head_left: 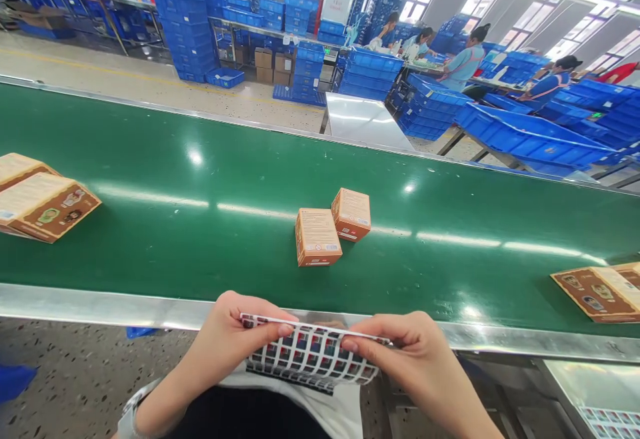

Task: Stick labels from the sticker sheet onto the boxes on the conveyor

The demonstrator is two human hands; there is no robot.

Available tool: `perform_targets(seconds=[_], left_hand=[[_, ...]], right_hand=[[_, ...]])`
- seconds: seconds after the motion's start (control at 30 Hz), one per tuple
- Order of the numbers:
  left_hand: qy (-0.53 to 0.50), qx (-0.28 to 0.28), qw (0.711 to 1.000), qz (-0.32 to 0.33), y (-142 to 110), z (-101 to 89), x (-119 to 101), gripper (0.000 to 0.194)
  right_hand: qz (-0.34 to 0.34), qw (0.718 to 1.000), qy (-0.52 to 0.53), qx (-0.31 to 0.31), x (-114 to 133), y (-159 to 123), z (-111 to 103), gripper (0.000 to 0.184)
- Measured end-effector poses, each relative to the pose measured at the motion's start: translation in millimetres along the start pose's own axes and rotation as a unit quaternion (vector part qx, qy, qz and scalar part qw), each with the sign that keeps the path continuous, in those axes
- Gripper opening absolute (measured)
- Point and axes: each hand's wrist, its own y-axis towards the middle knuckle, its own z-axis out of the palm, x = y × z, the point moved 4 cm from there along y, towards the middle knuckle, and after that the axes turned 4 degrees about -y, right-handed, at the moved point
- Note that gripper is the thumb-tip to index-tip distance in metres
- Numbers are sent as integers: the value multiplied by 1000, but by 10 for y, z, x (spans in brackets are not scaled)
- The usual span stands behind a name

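Note:
Between my two hands is a sheet of small stickers [311, 352], white with rows of dark and red rectangles, bent into a curve at its upper edge. My left hand [250, 329] pinches it at the upper left, thumb in front. At the upper right my right hand [395, 346] pinches the same edge between thumb and fingers. Beyond the sheet, on the green conveyor belt [240, 252], two small brown and cream boxes stand touching: a nearer box [319, 236] and a farther box [351, 214]. Neither hand touches them.
More brown cartons [55, 206] lie at the belt's left, and another carton [600, 289] at its right. A sticker sheet [613, 422] rests at lower right. Across the belt are a metal table [367, 119], stacked blue crates [183, 19] and several people working.

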Motion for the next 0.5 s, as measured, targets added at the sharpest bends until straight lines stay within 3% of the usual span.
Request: perform_targets(seconds=[0.23,0.5], left_hand=[[-2,25,998,-53,4,11,94,25],[27,17,999,35,36,32,-48,22]], right_hand=[[-64,997,-38,21,-59,55,23,26],[-45,996,70,24,-81,115,9,18]])
